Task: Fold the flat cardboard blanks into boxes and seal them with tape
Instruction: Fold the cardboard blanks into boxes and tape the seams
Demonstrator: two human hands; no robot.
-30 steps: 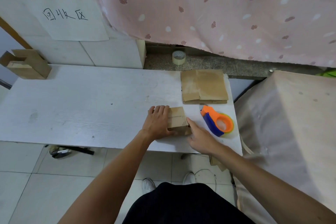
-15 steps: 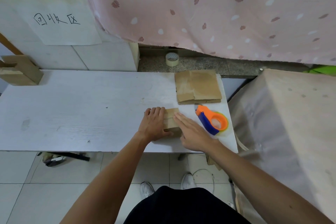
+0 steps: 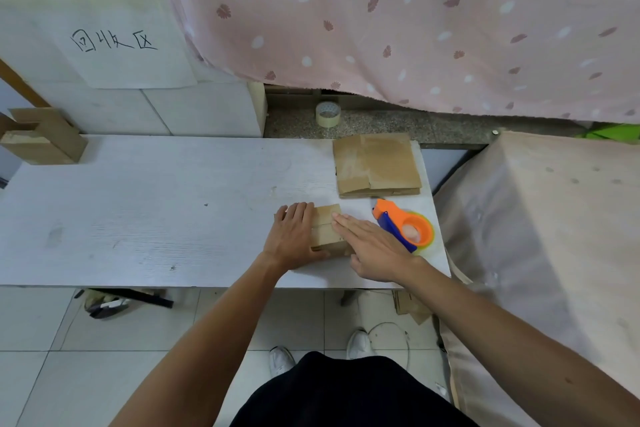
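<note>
Small brown cardboard box (image 3: 327,226) is pinned under flat-fingered left hand (image 3: 292,237) and right hand (image 3: 375,250), neither grip curled; orange-and-blue tape dispenser (image 3: 405,227) is seen just frame-right, nearest right hand.

1. A white wood-grain table (image 3: 138,218) is set right in front of a wall of white blocks (image 3: 207,111).
2. A handwritten paper sign (image 3: 121,48) is stuck on that wall.
3. A pink spotted curtain (image 3: 415,28) is hung over a speckled stone ledge (image 3: 398,126).
4. The floor (image 3: 52,374) is laid with pale tiles.
</note>
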